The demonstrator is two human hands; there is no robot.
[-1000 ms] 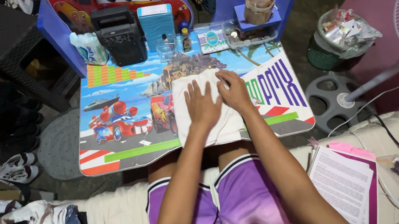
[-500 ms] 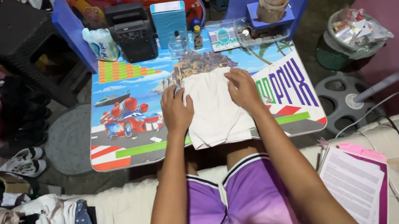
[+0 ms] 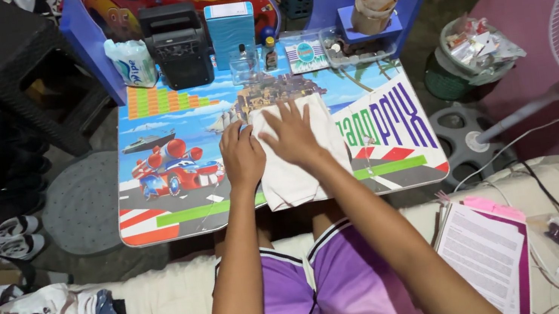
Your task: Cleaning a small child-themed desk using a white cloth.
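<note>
Item: folded cream cloth [image 3: 299, 157], lying on the printed children's table [image 3: 165, 162], its near edge overhanging the table's front edge toward the person's lap.

Left hand [image 3: 243, 157]: resting on the cloth's left edge, fingers loosely curled over the fold; whether they are pinching it cannot be told.

Right hand [image 3: 291, 136]: lying flat on the cloth's upper middle, fingers spread and released, pressing down, just beside the left hand.

Beyond the fingertips: clear glass [image 3: 242, 68], black speaker [image 3: 176, 45] and teal box [image 3: 231, 29] are standing along the far edge. Open tabletop is showing left of the left fingers and right of the cloth.
</note>
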